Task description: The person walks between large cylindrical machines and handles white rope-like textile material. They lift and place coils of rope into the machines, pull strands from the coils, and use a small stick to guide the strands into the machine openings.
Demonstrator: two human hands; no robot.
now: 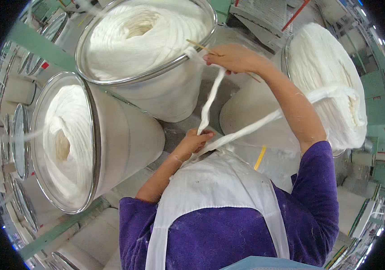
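Note:
My right hand [234, 58] is closed on a thin wooden stick [197, 44] and the upper end of a white fibre sliver [210, 100], beside the rim of the large far can. The sliver hangs in a loose twist down to my left hand [194, 143], whose fingers are closed round it in front of my apron. From the overfull can at the right, a second length of sliver [264, 120] runs across to my waist by the left hand. Whether both lengths are one strand is hidden there.
A far can [188, 94] and a left can [127, 135], both metal-rimmed, hold coiled sliver. At the right, another can's coil [327, 67] bulges above its rim. More cans line the left edge. A green rail [44, 45] crosses behind; a yellow line [260, 158] marks the floor.

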